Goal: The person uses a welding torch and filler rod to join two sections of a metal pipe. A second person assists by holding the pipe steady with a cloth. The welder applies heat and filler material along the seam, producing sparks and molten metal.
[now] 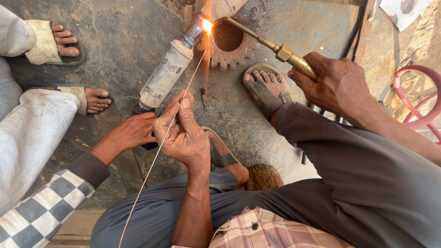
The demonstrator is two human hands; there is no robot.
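Now the thin, straight metal filler rod [161,144] is pinched between thumb and fingers of the left hand [181,133], its tip fed up into the flame. Clamped in the right hand [335,85], the brass-bodied torch [271,43] is angled onto the joint of the grey, dusty metal cylinder [167,73], which is steadied just beside the left hand by a co-worker's hand [131,133] in a checked sleeve.

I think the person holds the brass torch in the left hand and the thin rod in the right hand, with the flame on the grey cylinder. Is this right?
Not quite: the hands are swapped. In the head view the right hand holds the brass torch, and the left hand holds the thin rod. The flame is on the grey cylinder.
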